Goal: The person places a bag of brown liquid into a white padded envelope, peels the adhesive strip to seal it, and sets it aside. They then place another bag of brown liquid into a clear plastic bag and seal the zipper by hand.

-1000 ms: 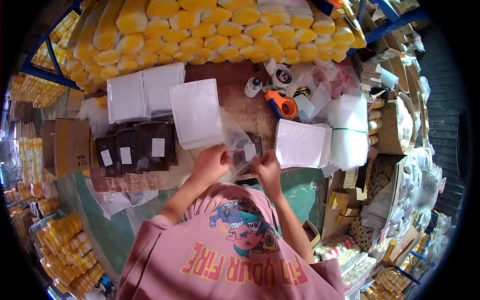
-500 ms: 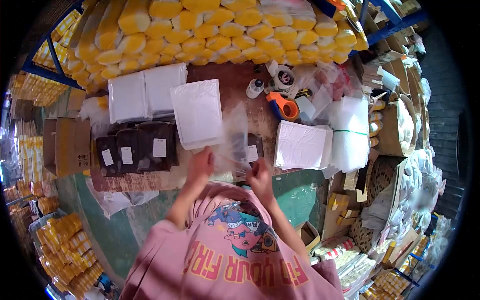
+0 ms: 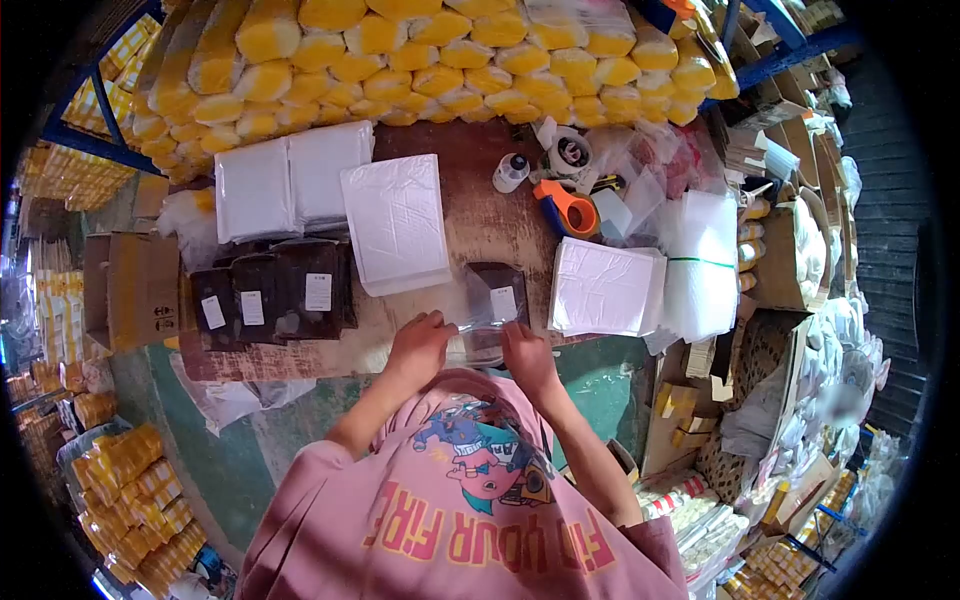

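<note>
A clear plastic bag stretches between my two hands at the table's front edge. My left hand pinches its left side, and the fingers of my right hand are closed on its right side. Just beyond and partly under the film lies a dark flat packet with a white label. To the left of it is a stack of white wrapped sheets. Several dark labelled packets sit farther left, and another white stack lies to the right of my right hand.
Behind the packets are wrapped white stacks. An orange and blue tape dispenser, a small bottle and a tape roll stand at the back right, near banded plastic bags. Yellow-white rolls are piled behind the table.
The bag, upright and blurred before, now lies lower and flatter between my hands, uncovering more of the dark packet. My left hand has shifted slightly right and down.
</note>
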`<control>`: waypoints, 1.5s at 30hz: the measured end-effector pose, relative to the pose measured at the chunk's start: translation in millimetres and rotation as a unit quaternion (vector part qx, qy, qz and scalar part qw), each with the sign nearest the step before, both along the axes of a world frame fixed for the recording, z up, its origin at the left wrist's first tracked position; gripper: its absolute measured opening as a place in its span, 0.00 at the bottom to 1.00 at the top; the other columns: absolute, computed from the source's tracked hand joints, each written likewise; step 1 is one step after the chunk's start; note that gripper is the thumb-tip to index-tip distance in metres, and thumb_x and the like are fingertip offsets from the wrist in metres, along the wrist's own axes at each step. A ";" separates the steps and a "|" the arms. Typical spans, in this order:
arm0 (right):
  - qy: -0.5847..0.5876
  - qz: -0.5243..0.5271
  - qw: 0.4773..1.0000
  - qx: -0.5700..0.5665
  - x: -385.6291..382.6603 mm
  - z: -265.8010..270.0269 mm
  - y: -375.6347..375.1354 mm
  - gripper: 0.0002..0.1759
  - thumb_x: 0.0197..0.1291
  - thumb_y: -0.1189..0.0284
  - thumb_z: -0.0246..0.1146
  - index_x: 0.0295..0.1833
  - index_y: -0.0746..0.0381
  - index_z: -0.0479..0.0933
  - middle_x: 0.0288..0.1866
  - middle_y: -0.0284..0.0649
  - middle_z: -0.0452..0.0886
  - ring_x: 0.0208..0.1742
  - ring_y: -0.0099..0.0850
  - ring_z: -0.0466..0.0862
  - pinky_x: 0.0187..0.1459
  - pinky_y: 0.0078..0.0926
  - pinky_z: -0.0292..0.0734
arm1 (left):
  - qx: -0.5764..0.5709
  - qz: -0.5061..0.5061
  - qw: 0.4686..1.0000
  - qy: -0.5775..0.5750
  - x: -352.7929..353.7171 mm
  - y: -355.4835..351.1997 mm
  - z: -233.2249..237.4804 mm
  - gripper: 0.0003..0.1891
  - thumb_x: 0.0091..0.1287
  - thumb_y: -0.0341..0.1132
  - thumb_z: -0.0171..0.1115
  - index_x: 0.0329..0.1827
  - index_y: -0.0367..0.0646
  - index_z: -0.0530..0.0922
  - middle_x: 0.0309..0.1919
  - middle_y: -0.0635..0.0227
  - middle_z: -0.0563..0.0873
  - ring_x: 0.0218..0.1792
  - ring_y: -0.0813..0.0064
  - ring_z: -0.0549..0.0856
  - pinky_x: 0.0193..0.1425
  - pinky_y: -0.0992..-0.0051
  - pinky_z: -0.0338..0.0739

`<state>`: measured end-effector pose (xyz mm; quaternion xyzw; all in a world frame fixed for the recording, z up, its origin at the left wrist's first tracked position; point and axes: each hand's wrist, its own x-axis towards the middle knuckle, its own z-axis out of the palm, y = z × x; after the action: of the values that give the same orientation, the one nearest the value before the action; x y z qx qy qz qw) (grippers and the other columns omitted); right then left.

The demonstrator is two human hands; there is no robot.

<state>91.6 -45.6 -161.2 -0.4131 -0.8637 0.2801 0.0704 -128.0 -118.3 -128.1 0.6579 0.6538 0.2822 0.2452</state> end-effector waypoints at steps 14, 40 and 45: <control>-0.225 -0.046 0.948 -0.222 32.5 -1.3 -44.3 0.16 0.60 0.66 0.59 0.30 0.69 0.78 0.31 0.60 0.81 0.37 0.58 0.83 0.37 0.49 0.80 | -0.201 0.088 0.974 -0.063 24.0 -26.3 -67.6 0.09 0.51 0.23 0.57 0.36 0.40 0.72 0.37 0.52 0.79 0.38 0.47 0.81 0.39 0.54 0.76; -0.177 0.012 0.963 -0.203 38.1 5.2 -10.3 0.22 0.57 0.53 0.62 0.36 0.64 0.80 0.32 0.58 0.82 0.37 0.56 0.83 0.37 0.49 0.80 | -0.254 0.110 0.961 0.007 31.9 -46.2 -22.3 0.09 0.45 0.35 0.66 0.28 0.40 0.85 0.29 0.52 0.85 0.34 0.50 0.85 0.42 0.58 0.80; -0.162 0.012 0.966 -0.201 40.1 15.0 -6.7 0.17 0.60 0.60 0.58 0.34 0.64 0.79 0.30 0.57 0.81 0.37 0.56 0.83 0.38 0.51 0.79 | -0.258 0.152 0.954 0.029 46.0 -50.7 -21.5 0.11 0.41 0.35 0.67 0.27 0.38 0.85 0.29 0.51 0.84 0.34 0.48 0.83 0.43 0.58 0.80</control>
<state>131.7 -52.3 -146.2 -0.4482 -0.7942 0.3783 -0.1586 -82.0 -168.9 -149.6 0.4727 0.8034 0.1189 0.3420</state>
